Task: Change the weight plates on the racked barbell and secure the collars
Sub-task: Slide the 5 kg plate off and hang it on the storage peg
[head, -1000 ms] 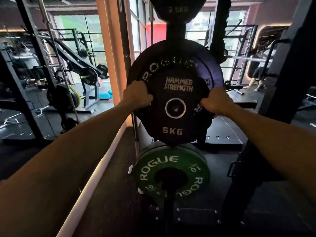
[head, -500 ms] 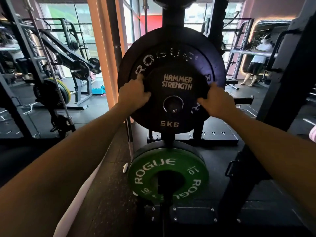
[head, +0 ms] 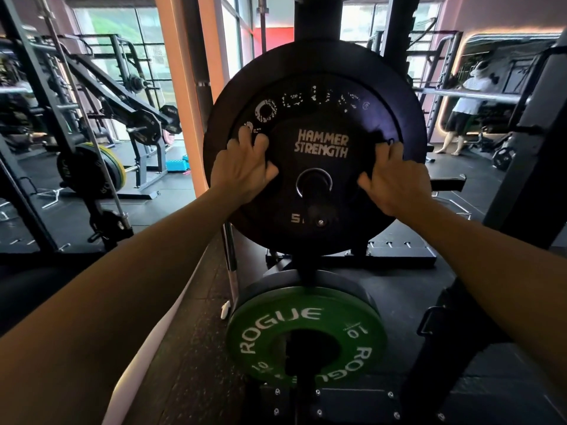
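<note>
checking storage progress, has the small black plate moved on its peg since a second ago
Yes. The small black plate sits lower against the peg, whose end now shows in the hole's upper part.

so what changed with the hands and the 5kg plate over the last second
Both hands slid inward on the small Hammer Strength plate: left hand and right hand now spread more over its face than round its edge. The plate stayed on its peg against the big Rogue plate; the green plate unchanged.

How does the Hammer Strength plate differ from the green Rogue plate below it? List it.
The Hammer Strength plate is black; the green Rogue plate is green. The first reads 5, the second 10. The left hand and right hand touch the black plate; nothing touches the green plate. Both hang on storage pegs.
</note>
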Available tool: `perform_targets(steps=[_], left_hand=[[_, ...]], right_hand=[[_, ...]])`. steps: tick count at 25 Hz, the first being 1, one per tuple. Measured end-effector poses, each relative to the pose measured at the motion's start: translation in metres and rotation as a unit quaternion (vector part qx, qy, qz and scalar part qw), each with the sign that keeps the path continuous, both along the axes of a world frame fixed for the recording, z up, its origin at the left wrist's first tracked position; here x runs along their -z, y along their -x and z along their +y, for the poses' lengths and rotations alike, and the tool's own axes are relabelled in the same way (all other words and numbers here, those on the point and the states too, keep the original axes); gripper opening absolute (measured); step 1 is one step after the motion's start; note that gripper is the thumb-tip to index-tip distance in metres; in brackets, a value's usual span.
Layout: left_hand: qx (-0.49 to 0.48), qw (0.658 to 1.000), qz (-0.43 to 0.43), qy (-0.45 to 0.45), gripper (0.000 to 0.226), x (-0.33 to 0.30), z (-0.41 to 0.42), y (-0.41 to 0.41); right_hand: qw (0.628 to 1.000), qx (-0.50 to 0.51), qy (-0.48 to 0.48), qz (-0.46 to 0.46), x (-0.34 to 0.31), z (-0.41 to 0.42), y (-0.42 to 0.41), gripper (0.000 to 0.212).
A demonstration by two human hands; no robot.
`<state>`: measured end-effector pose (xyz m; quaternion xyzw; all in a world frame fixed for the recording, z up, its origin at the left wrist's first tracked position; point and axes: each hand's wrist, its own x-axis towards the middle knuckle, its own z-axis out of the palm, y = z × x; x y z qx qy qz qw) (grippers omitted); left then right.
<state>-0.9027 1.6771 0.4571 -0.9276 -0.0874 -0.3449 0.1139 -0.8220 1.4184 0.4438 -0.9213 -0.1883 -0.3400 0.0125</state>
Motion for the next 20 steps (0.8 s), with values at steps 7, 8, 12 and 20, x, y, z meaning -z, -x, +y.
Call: perform_targets(steps=[7,8,12,20], left_hand=[[-0.039,0.999,0.018,-0.011,0.051,0.000,0.007,-0.033],[-0.041,0.999,0.021,-0.013,0.050,0.000,0.007,-0.034],[-0.038,0.999,0.035,0.007,0.049,-0.008,0.001,-0.030],[0.021,0.985,0.111,0.132,0.071,-0.021,-0.010,0.010]], right_hand=[[0.998,0.039,-0.015,0.049,-0.001,0.016,-0.029,0.053],[0.998,0.044,-0.002,0.055,-0.001,0.016,-0.030,0.053],[0.989,0.068,0.098,0.090,-0.010,0.016,-0.026,0.050],[0.964,-0.013,-0.065,0.258,-0.024,0.005,0.017,0.076]])
